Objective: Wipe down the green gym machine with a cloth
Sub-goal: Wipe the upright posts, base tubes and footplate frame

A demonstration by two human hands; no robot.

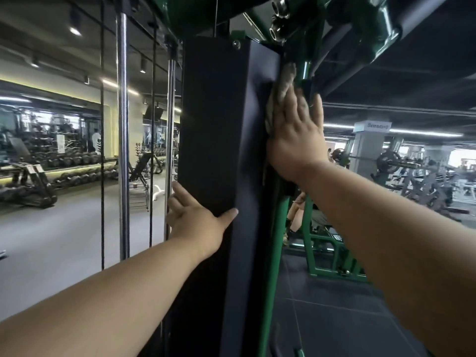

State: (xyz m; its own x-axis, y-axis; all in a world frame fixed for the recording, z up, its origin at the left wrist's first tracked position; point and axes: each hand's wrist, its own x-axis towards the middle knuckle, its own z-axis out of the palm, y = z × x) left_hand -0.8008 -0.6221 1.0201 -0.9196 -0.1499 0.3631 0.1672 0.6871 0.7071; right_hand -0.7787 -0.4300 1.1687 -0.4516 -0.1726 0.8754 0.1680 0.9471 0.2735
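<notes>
Two hands are in contact with the machine from my remote view. I see the right hand (296,135) raised high, its fingers straight and spread, pressing a crumpled grey-brown cloth (282,91) flat against the right edge of the black shroud panel (213,124). I see the cloth showing above and to the left of the fingers, where it lies between the palm and the panel and reaches up beside the green frame upright (305,70). I cannot tell whether the cloth touches that upright. I see the left hand (195,220) lower down, resting on the left part of the same panel; its fingers are straight and wrap toward the panel's left edge, and the thumb lies extended across the front face. It holds nothing. I see the green gym machine (273,266) filling the centre of the view: the black panel stands upright, a green post runs down just to its right, and glossy green tubing with chrome bolts (279,9) crosses overhead. I see chrome guide rods (123,124) and black cables (102,150) running vertically to the left of the panel. I see dumbbell racks (77,161) farther left along a mirrored wall, and other gym equipment to the far right.
</notes>
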